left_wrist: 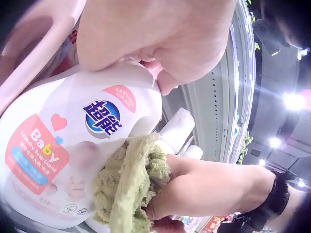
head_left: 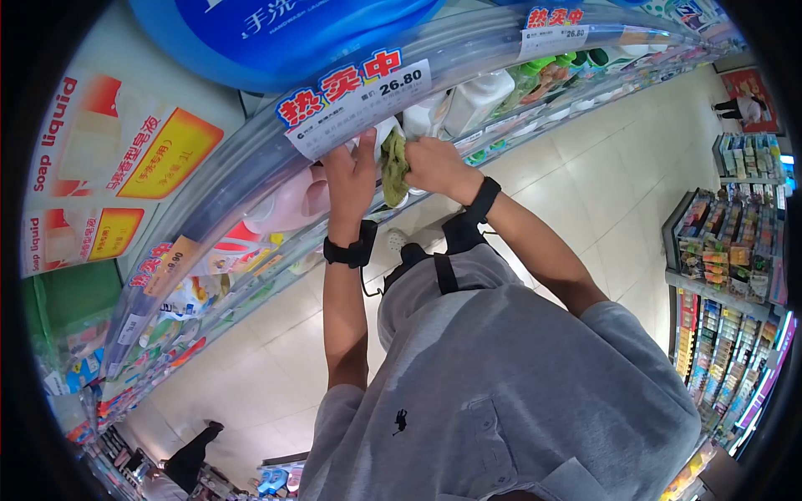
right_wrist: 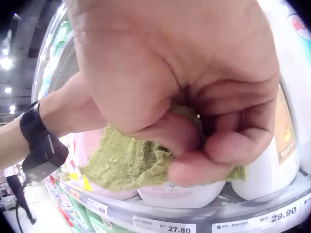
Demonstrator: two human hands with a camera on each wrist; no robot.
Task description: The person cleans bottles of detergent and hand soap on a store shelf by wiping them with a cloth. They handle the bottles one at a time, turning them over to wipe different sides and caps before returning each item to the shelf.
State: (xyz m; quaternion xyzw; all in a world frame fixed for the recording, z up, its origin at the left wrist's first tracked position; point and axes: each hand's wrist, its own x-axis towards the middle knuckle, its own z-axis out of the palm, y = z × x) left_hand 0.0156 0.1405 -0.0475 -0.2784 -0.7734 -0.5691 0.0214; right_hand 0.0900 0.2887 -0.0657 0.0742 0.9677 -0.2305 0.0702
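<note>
A white bottle of baby laundry liquid [left_wrist: 73, 145] fills much of the left wrist view. My left hand [left_wrist: 155, 39] grips it at its top, around the neck and cap. In my right hand [right_wrist: 180, 73] a green cloth [right_wrist: 129, 162] is pinched between thumb and curled fingers. The cloth lies against the lower side of the bottle in the left wrist view. Seen from the head, the left hand [head_left: 352, 179] and the right hand [head_left: 443, 169] are side by side at the shelf, with the cloth [head_left: 394, 167] between them.
A pink bottle [head_left: 292, 200] stands left of the hands, and white bottles [head_left: 478, 98] stand to the right. A clear shelf edge with price tags [head_left: 363, 108] runs above the hands. Another shelf edge [right_wrist: 243, 218] passes below the bottles. A person [head_left: 194, 457] is at the lower left.
</note>
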